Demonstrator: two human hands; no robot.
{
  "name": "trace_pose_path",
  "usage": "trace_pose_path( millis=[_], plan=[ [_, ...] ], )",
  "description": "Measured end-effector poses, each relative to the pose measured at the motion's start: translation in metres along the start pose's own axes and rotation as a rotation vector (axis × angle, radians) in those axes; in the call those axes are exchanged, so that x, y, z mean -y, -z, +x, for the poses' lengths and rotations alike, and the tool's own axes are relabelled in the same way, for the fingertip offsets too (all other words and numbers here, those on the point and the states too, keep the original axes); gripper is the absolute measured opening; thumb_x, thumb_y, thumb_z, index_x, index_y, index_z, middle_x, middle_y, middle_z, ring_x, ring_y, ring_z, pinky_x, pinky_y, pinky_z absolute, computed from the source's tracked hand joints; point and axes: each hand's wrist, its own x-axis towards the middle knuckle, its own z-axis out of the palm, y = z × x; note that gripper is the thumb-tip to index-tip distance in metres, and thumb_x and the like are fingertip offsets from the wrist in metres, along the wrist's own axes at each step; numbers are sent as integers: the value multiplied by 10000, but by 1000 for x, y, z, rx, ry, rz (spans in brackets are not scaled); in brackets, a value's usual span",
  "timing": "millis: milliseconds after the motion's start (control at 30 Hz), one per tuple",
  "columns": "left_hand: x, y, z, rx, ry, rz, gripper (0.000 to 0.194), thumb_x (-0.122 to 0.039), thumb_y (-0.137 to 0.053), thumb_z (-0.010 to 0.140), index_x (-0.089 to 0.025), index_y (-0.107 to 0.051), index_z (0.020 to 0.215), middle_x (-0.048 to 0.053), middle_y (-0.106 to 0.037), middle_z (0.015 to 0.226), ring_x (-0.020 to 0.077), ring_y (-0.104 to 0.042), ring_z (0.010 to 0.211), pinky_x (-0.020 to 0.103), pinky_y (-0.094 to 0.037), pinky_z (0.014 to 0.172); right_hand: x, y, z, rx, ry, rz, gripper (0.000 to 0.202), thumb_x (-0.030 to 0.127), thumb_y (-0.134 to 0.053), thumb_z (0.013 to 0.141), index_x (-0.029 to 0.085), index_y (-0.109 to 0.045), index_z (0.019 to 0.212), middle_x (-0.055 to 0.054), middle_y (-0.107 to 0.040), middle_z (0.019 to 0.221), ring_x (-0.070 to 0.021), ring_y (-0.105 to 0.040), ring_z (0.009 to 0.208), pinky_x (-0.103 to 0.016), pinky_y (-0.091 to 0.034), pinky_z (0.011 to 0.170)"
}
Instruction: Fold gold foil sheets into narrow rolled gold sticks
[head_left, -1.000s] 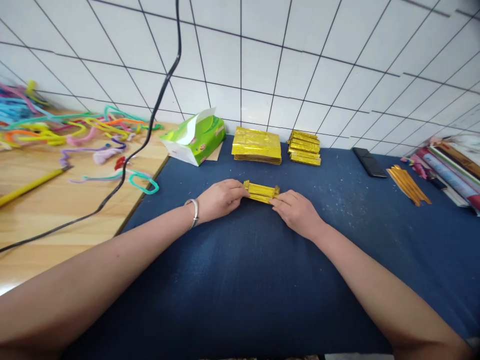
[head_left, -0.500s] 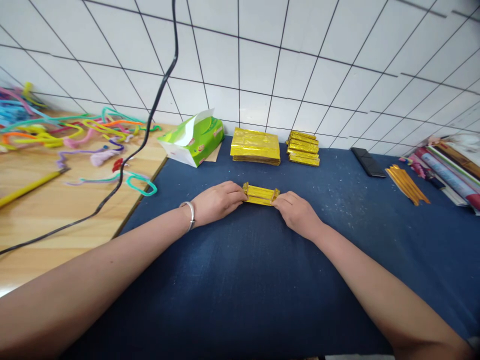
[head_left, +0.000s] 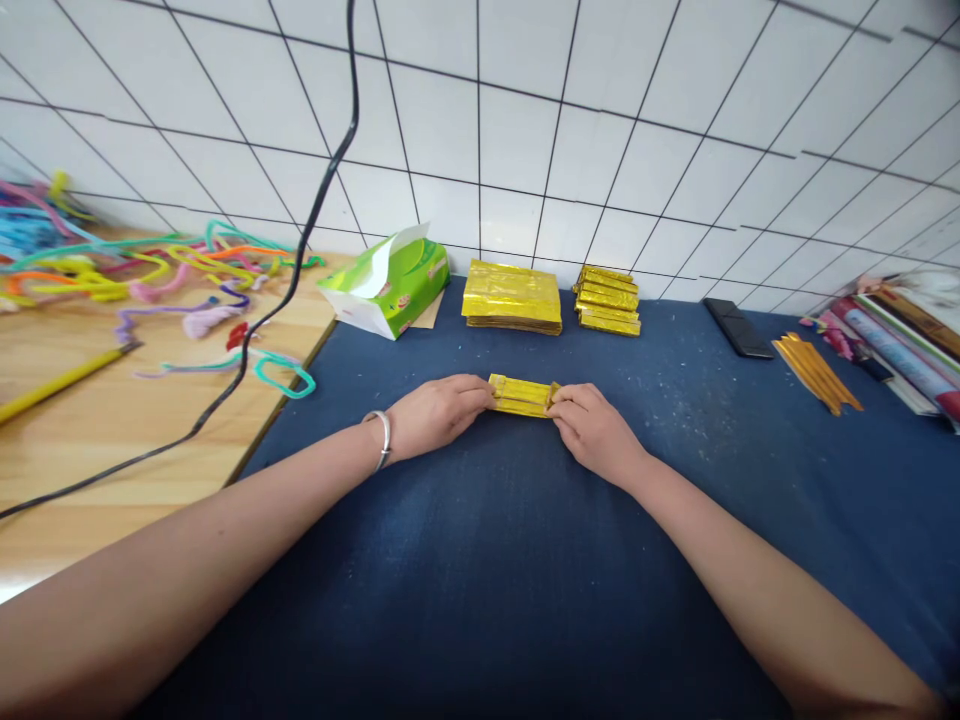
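Foil (head_left: 523,397): left end partly behind left grip (head_left: 441,412).

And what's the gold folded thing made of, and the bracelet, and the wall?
The gold folded piece looks like foil-coated paper: shiny, with crisp creases. The bracelet is probably metal, since it's silvery and gleams. The wall seems to be glossy white tile, split up by dark lines, though a printed sheet could look similar.

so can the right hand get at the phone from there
Probably yes: nothing stands between the right hand and the phone, though that hand holds the folded gold paper.
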Motion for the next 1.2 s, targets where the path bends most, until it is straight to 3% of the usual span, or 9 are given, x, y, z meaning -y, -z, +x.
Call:
trace_pose_path(
  millis=[167, 433, 633, 867, 1033, 1200],
  plan=[
    [-1, 3, -1, 25, -12, -53, 243, -138, -377, 900, -170, -569, 1046, 71, -587, 1079, 142, -581, 983, 279, -488, 867, -6, -2, -1, -16, 16, 62, 189, 127, -437, 870, 183, -587, 971, -75, -626, 978, -199, -529, 982, -406, -444, 900],
    [-3, 2, 2, -48, 66, -56, 183, -194, -425, 899, -191, -570, 1010, 31, -630, 909, 138, -598, 858, 273, -486, 796, -6, 1, 1, -51, -131, 192, 151, 188, -483, 881, 231, -614, 944, -25, -658, 910, -167, -562, 906, -348, -463, 841],
    [-4, 1, 4, 6, 60, -84, 147, -237, -455, 899, -196, -565, 987, 28, -618, 915, 142, -587, 864, 275, -478, 788, -4, 2, 2, -66, -141, 232, 147, 193, -489, 879, 236, -621, 926, -28, -648, 906, -174, -555, 974, -369, -455, 873],
    [-4, 0, 4, 9, 51, -95, 163, -212, -431, 911, -190, -568, 997, 38, -614, 942, 144, -572, 897, 280, -474, 812, -3, 1, 1, -53, -132, 244, 154, 168, -475, 874, 225, -610, 922, -54, -605, 1090, -166, -546, 1031, -380, -444, 916],
    [-4, 0, 4, -5, 57, -95, 172, -220, -426, 913, -194, -579, 988, 36, -626, 942, 140, -587, 893, 272, -479, 808, -5, 1, 1, -19, -120, 251, 154, 179, -471, 881, 232, -609, 922, -42, -648, 1013, -172, -564, 1019, -388, -448, 909],
    [-4, 0, 4, -55, 157, -163, 157, -265, -453, 909, -202, -575, 985, 8, -645, 963, 122, -611, 872, 244, -481, 793, -7, 1, 2, -13, -227, 271, 160, 203, -484, 877, 248, -614, 960, -23, -661, 968, -170, -595, 944, -355, -462, 849]
  ],
)
